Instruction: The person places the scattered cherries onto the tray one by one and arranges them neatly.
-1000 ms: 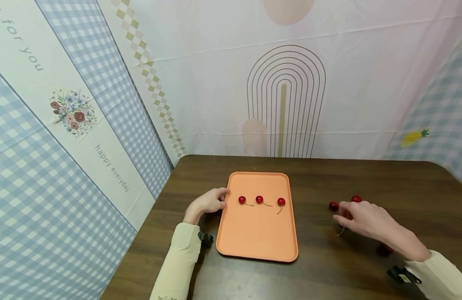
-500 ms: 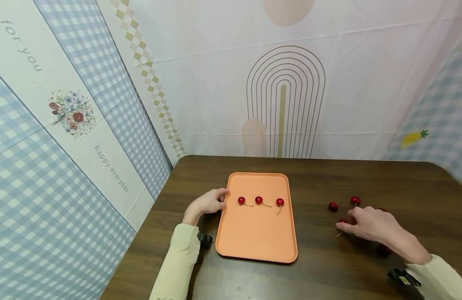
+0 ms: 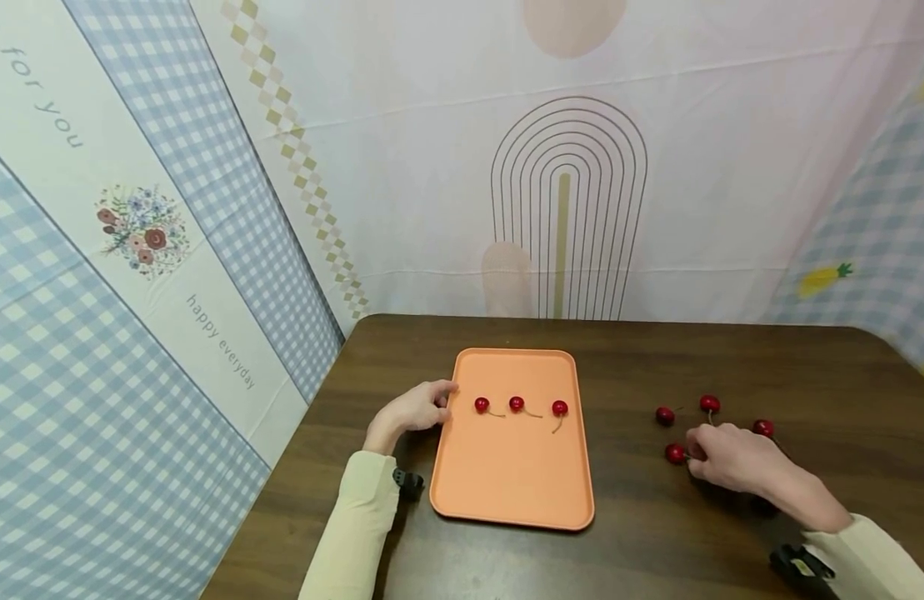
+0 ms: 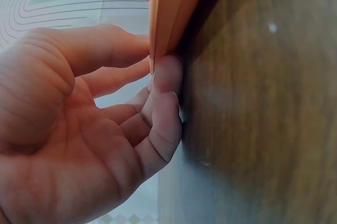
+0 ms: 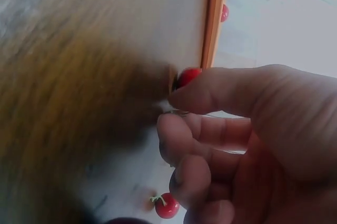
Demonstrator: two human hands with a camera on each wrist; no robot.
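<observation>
My left hand (image 3: 415, 408) holds the left rim of an orange rectangular tray (image 3: 510, 483), thumb over the edge and fingers curled against its outer side, as the left wrist view shows. Three red cherries with stems lie in a row on the tray: a left cherry (image 3: 481, 405), a middle cherry (image 3: 516, 404) and a right cherry (image 3: 560, 408). Off to the right, my right hand (image 3: 739, 458) is low over the table, its thumb and index finger pinching the stem of another cherry (image 3: 675, 453). That cherry's red side shows beyond the thumb in the right wrist view.
Around the right hand lie more cherries: a dark cherry (image 3: 665, 416), a far cherry (image 3: 709, 404) and a cherry (image 3: 763, 427) behind the knuckles. The brown wooden table (image 3: 626, 358) ends at a patterned cloth backdrop (image 3: 424, 167).
My right hand has drawn back slightly right and nearer, uncovering several cherries. The near cherry has turned, its stem now pointing into the fingers. My left hand stays at the tray.
</observation>
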